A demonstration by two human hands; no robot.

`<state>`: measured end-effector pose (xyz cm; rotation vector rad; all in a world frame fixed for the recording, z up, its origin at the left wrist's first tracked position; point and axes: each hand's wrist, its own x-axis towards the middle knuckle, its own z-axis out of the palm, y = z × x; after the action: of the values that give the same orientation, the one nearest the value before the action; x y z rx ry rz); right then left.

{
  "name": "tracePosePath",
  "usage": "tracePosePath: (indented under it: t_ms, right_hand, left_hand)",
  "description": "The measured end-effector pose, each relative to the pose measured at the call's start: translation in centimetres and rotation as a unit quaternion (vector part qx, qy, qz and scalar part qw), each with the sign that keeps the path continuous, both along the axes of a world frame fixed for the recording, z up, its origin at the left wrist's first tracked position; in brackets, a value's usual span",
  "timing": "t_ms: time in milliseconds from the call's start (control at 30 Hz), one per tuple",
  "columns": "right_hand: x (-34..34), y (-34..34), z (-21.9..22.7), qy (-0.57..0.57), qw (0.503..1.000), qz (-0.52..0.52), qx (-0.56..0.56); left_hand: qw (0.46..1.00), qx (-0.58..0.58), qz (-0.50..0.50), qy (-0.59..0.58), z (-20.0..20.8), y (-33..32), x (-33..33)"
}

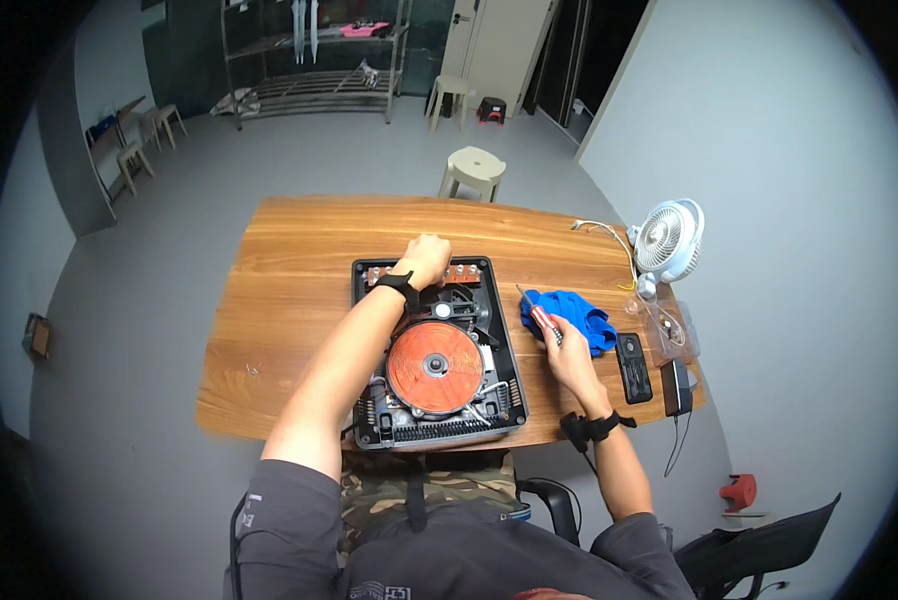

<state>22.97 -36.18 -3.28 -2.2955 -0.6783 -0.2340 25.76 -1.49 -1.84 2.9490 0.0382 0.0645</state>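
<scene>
An opened induction cooker (367,436), its black housing without a top, lies on the wooden table in front of me. Inside it sits a round copper-coloured coil (409,367), with a black fan part (461,303) beyond it. My left hand (428,260) is at the housing's far end, curled over the orange-brown board (464,273); its fingertips and whatever they grip are hidden. Right of the housing, my right hand (569,355) holds a screwdriver (542,318) by its red handle, the shaft tilted up and to the left. A crumpled blue cloth (584,318) lies just beyond that hand.
At the table's right are a small white fan (668,243), a black screwdriver-bit case (633,368), a black box-shaped device (677,387) with a cable, and a clear plastic box (672,333). Several tiny screws (253,371) lie at left. A stool (475,170) stands behind the table.
</scene>
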Motion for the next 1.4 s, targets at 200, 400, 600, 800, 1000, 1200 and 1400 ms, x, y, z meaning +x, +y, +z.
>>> tracePosePath:
  t_ms: [200, 400, 600, 800, 1000, 1200, 1400]
  right_hand:
    - [-2.1, -0.3, -3.6, -0.002, 0.998, 0.045, -0.047]
    - [-2.8, 0.2, -2.7, -0.007, 0.991, 0.032, -0.128]
    - [-2.6, 1.0, -1.6, 0.012, 0.985, 0.009, -0.174]
    - [-2.9, 1.4, -0.6, 0.031, 0.969, 0.001, -0.245]
    - [-2.3, 1.5, 0.4, 0.005, 0.973, -0.009, -0.232]
    - [-2.9, 4.6, 3.2, 0.080, 0.980, 0.006, -0.180]
    - [-2.5, 6.0, 0.8, 0.103, 0.973, 0.051, -0.201]
  left_hand:
    - [0.999, -0.029, -0.011, -0.012, 0.1, 0.2, -0.4]
    - [0.993, -0.089, -0.076, 0.018, 2.0, 2.2, -2.6]
    - [0.971, -0.225, -0.083, -0.004, 3.5, 5.3, -8.6]
    - [0.963, -0.249, 0.032, -0.094, 1.0, 9.4, -16.6]
    - [0.946, -0.296, 0.115, -0.070, -1.1, 9.6, -21.4]
    - [0.869, -0.460, 0.159, 0.086, -1.4, 6.1, -24.2]
    - [0.893, -0.421, 0.136, 0.090, -0.9, 4.2, -24.4]
